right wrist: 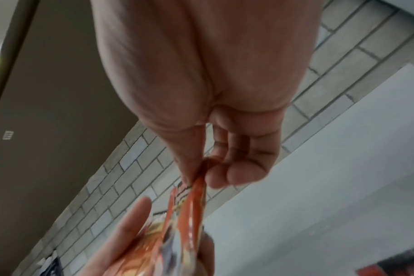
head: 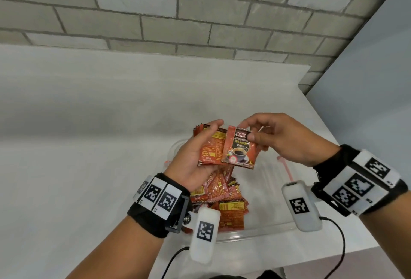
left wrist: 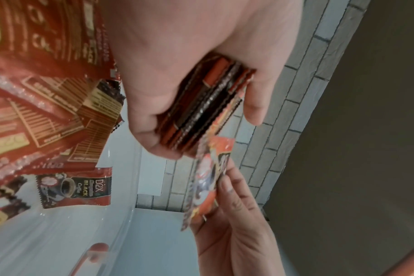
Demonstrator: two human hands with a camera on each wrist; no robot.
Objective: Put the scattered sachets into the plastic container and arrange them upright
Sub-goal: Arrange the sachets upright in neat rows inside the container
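My left hand (head: 195,145) holds a stack of red coffee sachets (head: 210,147) above the clear plastic container (head: 266,227); the stack's edges (left wrist: 206,104) show between thumb and fingers in the left wrist view. My right hand (head: 251,132) pinches the top corner of a single sachet (head: 240,149), printed face toward me, right against the stack. The same sachet (right wrist: 191,211) hangs edge-on below my right fingertips. A loose pile of sachets (head: 222,194) lies flat and tilted inside the container, partly hidden by my left wrist.
The container sits on a white table (head: 89,134) near its front right corner. A grey brick wall (head: 178,11) runs behind it. Red clips (head: 284,165) show on the container's sides. Cables (head: 340,252) trail from my wrist cameras.
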